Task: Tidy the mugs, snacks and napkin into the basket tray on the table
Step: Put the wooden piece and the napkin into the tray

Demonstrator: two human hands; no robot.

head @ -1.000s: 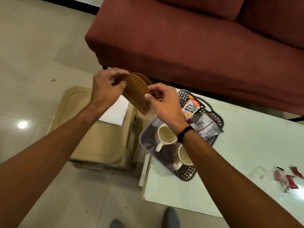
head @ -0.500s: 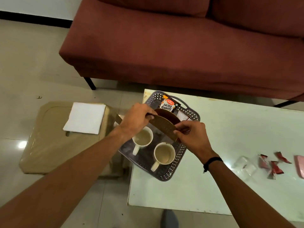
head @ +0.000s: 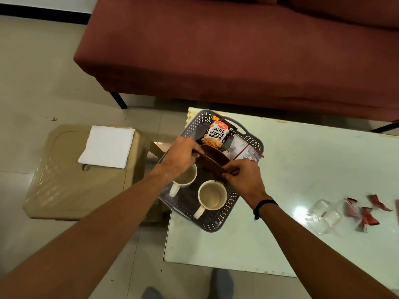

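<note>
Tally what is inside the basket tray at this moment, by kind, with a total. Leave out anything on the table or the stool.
Mugs: 2, left mug and right mug
Snack packets: 2, salted peanuts packet and a second snack packet
Brown mats: 2, held by left hand and right hand, over the basket tray
Total: 6

My left hand (head: 180, 156) covers the far rim of one cream ceramic mug (head: 184, 177). The folded brown woven mat (head: 212, 161) hides part of the grey latticed plastic basket tray (head: 218, 222), perhaps a snack too.
</note>
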